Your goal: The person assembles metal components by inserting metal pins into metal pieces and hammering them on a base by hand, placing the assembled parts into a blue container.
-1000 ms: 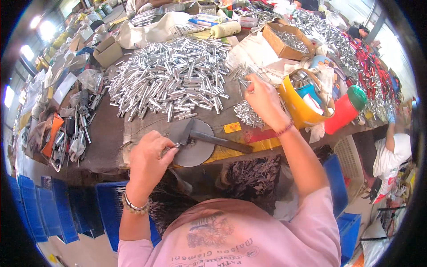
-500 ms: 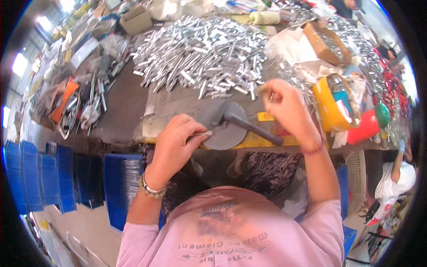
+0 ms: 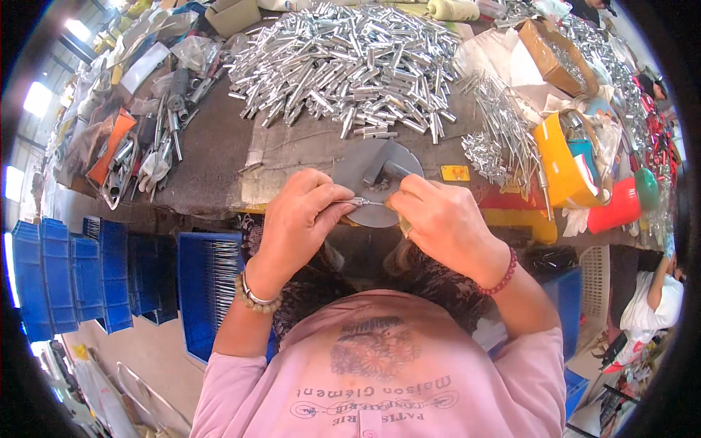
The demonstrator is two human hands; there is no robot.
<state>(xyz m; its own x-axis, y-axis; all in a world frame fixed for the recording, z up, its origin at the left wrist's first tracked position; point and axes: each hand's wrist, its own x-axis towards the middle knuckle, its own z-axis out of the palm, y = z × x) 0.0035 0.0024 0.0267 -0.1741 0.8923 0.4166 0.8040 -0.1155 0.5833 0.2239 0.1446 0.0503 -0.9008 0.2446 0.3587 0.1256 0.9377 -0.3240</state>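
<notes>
My left hand pinches a small silvery metal piece between thumb and fingers, its free end pointing right. At that end, my right hand has its thumb and fingertips pressed together; whatever they grip is hidden. Both hands meet over the front of a round grey metal plate at the table edge. A dark hammer-like tool lies on the plate, its handle mostly covered by my right hand. Beyond it spreads a big heap of short silvery metal tubes.
Small metal parts and thin rods lie at right, beside a yellow container and a red cup. Tools with an orange handle lie left. Blue bins stand below. Another person is far right.
My right hand has come down and left from above the table's right side to the metal piece by my left hand. The view has shifted, so the heap sits higher.
</notes>
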